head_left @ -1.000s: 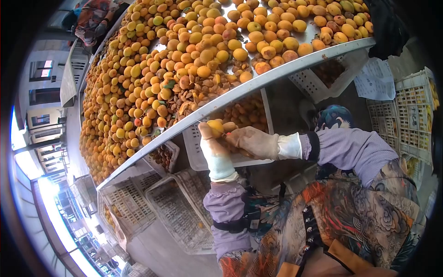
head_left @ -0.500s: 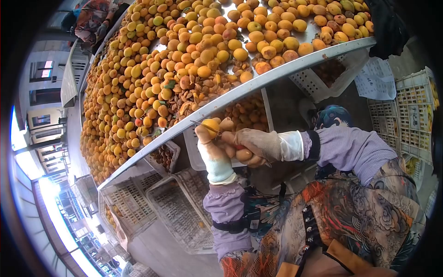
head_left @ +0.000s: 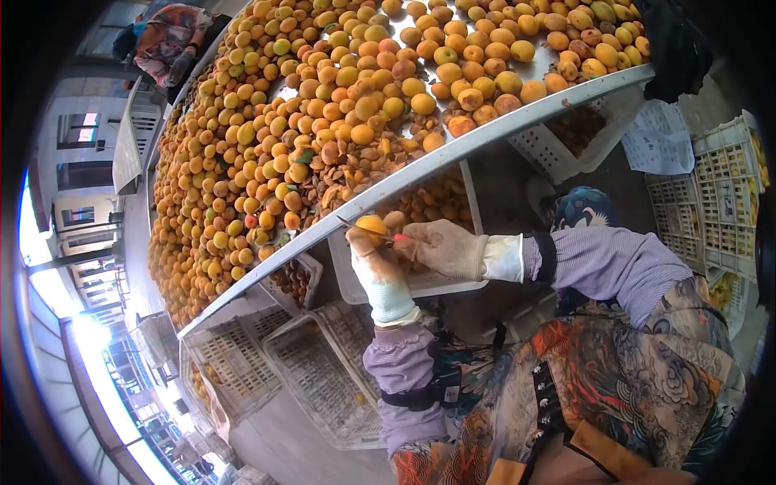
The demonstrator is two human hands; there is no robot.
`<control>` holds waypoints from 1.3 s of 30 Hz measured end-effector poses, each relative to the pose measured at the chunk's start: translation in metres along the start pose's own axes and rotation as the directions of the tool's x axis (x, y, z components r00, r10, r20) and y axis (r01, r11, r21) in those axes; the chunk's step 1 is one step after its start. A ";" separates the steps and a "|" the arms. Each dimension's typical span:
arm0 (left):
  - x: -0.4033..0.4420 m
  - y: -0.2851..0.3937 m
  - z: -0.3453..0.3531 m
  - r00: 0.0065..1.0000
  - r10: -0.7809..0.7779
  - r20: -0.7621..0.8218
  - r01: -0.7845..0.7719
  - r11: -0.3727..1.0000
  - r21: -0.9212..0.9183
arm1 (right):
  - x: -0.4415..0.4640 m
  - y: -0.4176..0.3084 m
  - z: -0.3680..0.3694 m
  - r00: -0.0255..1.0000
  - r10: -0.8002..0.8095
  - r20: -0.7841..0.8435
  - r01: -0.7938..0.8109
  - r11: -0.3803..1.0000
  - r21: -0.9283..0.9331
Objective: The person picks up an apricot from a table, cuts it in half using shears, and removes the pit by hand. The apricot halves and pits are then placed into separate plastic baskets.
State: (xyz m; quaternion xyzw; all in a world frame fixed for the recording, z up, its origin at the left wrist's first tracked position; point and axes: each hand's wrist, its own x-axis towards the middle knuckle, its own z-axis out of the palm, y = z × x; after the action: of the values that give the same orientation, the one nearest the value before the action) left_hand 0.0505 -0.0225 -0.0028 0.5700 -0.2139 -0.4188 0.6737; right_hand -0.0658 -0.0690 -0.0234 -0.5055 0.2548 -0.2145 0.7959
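My left hand (head_left: 373,260), in a whitish glove with the fingertips bare, is closed around a yellow-orange apricot (head_left: 371,225) just below the table's metal edge. From the right comes my gloved right hand (head_left: 444,249), its fingers closed on the red handle of a small knife (head_left: 402,238). The thin blade lies against the apricot, and its tip sticks out on the far left side. How deep the blade sits in the fruit I cannot tell. Under both hands stands a white crate (head_left: 349,284) holding orange fruit pieces.
Apricots (head_left: 267,162) cover the sloping metal table, with a heap of brownish scraps (head_left: 356,174) near its rim (head_left: 485,129). Plastic crates (head_left: 323,364) stand on the floor at lower left, and stacked ones (head_left: 723,194) at right. Another person (head_left: 166,44) bends at the table's far left.
The right hand's lower fingers, curled in sight before, now show less, and more of the red handle end is visible. The apricot stays in my left hand. The view has shifted slightly.
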 end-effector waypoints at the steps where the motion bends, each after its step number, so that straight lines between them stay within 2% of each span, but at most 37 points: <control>1: 0.002 -0.003 -0.004 0.999 0.015 0.036 -0.014 0.999 -0.046 | -0.001 -0.003 -0.001 1.000 0.001 0.001 -0.001 1.000 0.000; 2: 0.001 0.000 -0.005 0.999 0.016 0.036 -0.014 0.999 -0.048 | -0.001 -0.007 -0.002 1.000 -0.028 0.003 0.028 0.993 -0.118; 3: -0.001 0.004 -0.004 0.997 -0.055 0.054 0.062 0.987 -0.149 | 0.000 -0.009 -0.003 0.998 -0.056 0.008 0.057 0.970 -0.235; 4: -0.002 0.008 -0.005 0.990 -0.120 0.077 0.135 0.959 -0.248 | 0.000 -0.009 -0.002 0.998 -0.058 0.012 0.059 0.969 -0.239; 6: -0.005 0.012 -0.004 0.987 -0.123 0.107 0.149 0.944 -0.295 | 0.000 -0.007 0.002 0.991 -0.019 0.130 0.005 0.994 0.109; 7: -0.006 0.013 -0.006 0.982 -0.131 0.138 0.171 0.925 -0.339 | 0.002 -0.006 0.000 0.991 -0.018 0.135 0.003 0.994 0.107; 8: -0.006 0.013 -0.008 0.983 -0.129 0.133 0.167 0.925 -0.342 | 0.005 -0.005 -0.003 0.977 -0.049 0.206 0.064 0.996 -0.064; 9: -0.005 0.014 -0.012 0.965 -0.157 0.212 0.233 0.883 -0.407 | 0.007 -0.004 -0.005 0.957 -0.069 0.281 0.136 0.964 -0.229; 10: -0.004 0.015 -0.015 0.941 -0.173 0.291 0.297 0.835 -0.464 | 0.009 0.002 -0.004 0.955 -0.069 0.288 0.139 0.962 -0.233; 11: -0.003 0.015 -0.017 0.944 -0.164 0.287 0.288 0.835 -0.469 | 0.011 0.005 -0.001 0.950 -0.151 0.275 0.222 0.944 -0.246; 12: -0.002 0.014 -0.019 0.914 -0.156 0.373 0.349 0.773 -0.531 | 0.011 0.007 0.000 0.937 -0.233 0.262 0.300 0.918 -0.258; 13: -0.002 0.014 -0.021 0.879 -0.137 0.456 0.411 0.703 -0.581 | 0.009 0.008 -0.001 0.934 -0.232 0.272 0.304 0.916 -0.262; 14: -0.003 0.015 -0.020 0.883 -0.127 0.452 0.401 0.703 -0.587 | 0.004 -0.006 -0.001 0.956 -0.053 0.290 0.098 0.985 -0.142; 15: -0.005 0.016 -0.019 0.894 -0.128 0.430 0.389 0.699 -0.600 | 0.000 -0.017 0.000 0.937 0.124 0.328 -0.122 0.992 -0.028; 16: -0.007 0.017 -0.018 0.903 -0.130 0.410 0.378 0.695 -0.612 | -0.002 -0.025 0.001 0.935 0.124 0.334 -0.119 0.992 -0.035; 18: -0.008 0.018 -0.022 0.909 -0.136 0.393 0.367 0.710 -0.601 | -0.004 -0.036 0.002 0.874 0.302 0.381 -0.353 0.933 0.071; 19: -0.007 0.017 -0.023 0.913 -0.147 0.380 0.360 0.725 -0.586 | -0.001 -0.035 0.002 0.872 0.301 0.387 -0.348 0.936 0.058; 20: -0.006 0.016 -0.023 0.917 -0.136 0.376 0.351 0.725 -0.592 | 0.002 -0.033 0.004 0.937 0.041 0.346 0.002 0.992 -0.125; 21: -0.006 0.013 -0.024 0.955 -0.124 0.270 0.256 0.805 -0.536 | 0.002 -0.031 0.005 0.907 -0.228 0.353 0.341 0.890 -0.301; 22: -0.005 0.010 -0.026 0.981 -0.102 0.163 0.167 0.872 -0.460 | 0.000 -0.030 0.003 0.906 -0.227 0.356 0.341 0.890 -0.301; 23: -0.002 0.007 -0.028 0.989 -0.128 0.073 0.147 0.885 -0.441 | -0.001 -0.032 0.002 0.965 -0.014 0.264 0.061 0.984 -0.170; 24: -0.002 0.004 -0.033 0.990 -0.126 0.069 0.143 0.885 -0.444 | -0.002 -0.034 0.000 0.954 0.219 0.204 -0.222 0.975 -0.011; 25: -0.003 0.002 -0.038 0.996 -0.091 0.018 0.092 0.938 -0.335 | 0.000 -0.035 0.000 0.953 0.221 0.205 -0.224 0.975 -0.011; 27: -0.011 0.007 -0.029 0.996 -0.007 -0.093 -0.001 0.996 -0.085 | 0.005 -0.038 0.002 0.997 0.044 -0.061 -0.047 0.997 -0.065; 28: -0.013 0.007 -0.026 0.996 -0.012 -0.089 0.004 0.996 -0.087 | 0.007 -0.037 0.000 0.997 0.045 -0.066 -0.049 0.997 -0.065; 29: -0.016 0.005 -0.024 0.983 0.182 -0.038 -0.171 0.964 0.202 | 0.009 -0.034 -0.003 0.991 -0.057 -0.120 0.029 0.975 -0.220; 30: -0.019 0.005 -0.021 0.935 0.347 0.071 -0.340 0.820 0.460 | 0.009 -0.046 0.002 0.973 -0.165 -0.161 0.095 0.923 -0.372; 31: -0.022 0.008 -0.016 0.904 0.400 0.149 -0.402 0.682 0.610 | 0.000 -0.060 0.004 0.986 0.084 -0.145 -0.117 0.964 -0.240; 32: -0.021 0.005 -0.014 0.905 0.394 0.160 -0.404 0.683 0.608 | 0.001 -0.059 0.005 0.984 0.083 -0.156 -0.118 0.965 -0.235; 34: -0.021 0.000 -0.011 0.928 0.356 0.110 -0.364 0.800 0.477 | 0.004 -0.049 0.005 0.997 0.024 -0.069 -0.033 0.990 -0.135; 36: -0.023 0.005 -0.012 0.947 0.309 0.085 -0.309 0.808 0.502 | 0.011 -0.037 0.003 0.999 -0.018 -0.034 0.015 0.996 -0.088; 39: -0.021 -0.001 -0.019 0.970 0.240 0.045 -0.229 0.834 0.502 | 0.010 -0.029 0.002 0.998 -0.054 -0.015 0.052 0.992 -0.113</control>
State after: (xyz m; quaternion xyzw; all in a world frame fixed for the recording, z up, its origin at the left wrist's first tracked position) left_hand 0.0531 0.0054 -0.0048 0.6997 -0.3771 -0.2571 0.5497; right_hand -0.0596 -0.0850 0.0014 -0.5542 0.2599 -0.2255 0.7579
